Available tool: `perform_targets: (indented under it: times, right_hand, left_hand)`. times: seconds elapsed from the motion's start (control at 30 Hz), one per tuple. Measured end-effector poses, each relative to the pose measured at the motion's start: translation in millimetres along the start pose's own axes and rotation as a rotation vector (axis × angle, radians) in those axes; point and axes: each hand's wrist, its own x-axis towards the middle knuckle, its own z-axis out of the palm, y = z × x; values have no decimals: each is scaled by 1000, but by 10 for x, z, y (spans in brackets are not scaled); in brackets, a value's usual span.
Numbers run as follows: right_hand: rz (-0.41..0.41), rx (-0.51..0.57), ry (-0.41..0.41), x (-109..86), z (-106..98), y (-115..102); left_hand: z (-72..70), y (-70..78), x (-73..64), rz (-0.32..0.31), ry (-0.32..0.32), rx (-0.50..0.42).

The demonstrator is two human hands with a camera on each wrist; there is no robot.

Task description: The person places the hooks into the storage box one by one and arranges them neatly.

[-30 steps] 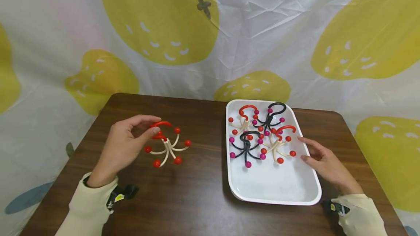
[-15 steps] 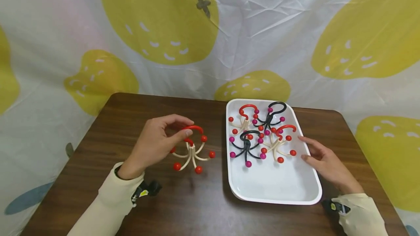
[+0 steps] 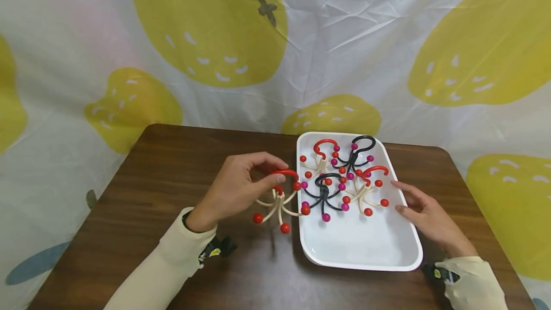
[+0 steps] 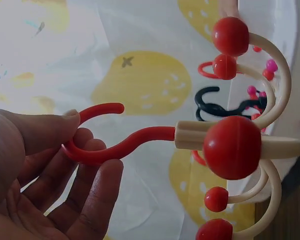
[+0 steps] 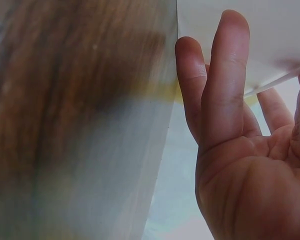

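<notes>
My left hand (image 3: pixel 241 188) pinches the red hook end of a ball-tipped hook hanger (image 3: pixel 280 202). Several curved cream arms spread below that hook, each ending in a red ball. It hangs in the air at the left rim of a white tray (image 3: pixel 366 248), partly overlapping the tray in the head view. In the left wrist view, thumb and fingers hold the red hook (image 4: pixel 150 137). At the tray's right rim, my right hand (image 3: pixel 430 212) holds the edge by thumb and fingers; the right wrist view shows straight fingers (image 5: pixel 227 75) against its outer side.
Inside the tray lie two black hangers (image 3: pixel 324 193) with magenta balls and two red-and-cream ones (image 3: pixel 363 190), bunched toward the back and middle. Bare white floor shows at the tray's front. Brown wooden tabletop (image 3: pixel 172 157) surrounds it, with a lemon-print cloth (image 3: pixel 241 109) behind.
My left hand has carried the red-and-cream hanger rightward across the table, up to the tray's left rim. The right hand and the tray have stayed in place.
</notes>
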Motion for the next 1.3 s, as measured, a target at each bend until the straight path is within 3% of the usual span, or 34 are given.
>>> perform_targets:
  times: [0.53, 0.97, 1.3]
  right_hand:
    - [4, 20, -8, 31, -12, -11]
    - [5, 27, -4, -23, -16, 78]
    - [19, 41, -10, -9, -5, 88]
  left_hand:
    - [383, 166, 219, 79, -54, -87]
    - [712, 216, 343, 149, -111, -65]
    - [1034, 269, 495, 158, -202, -101]
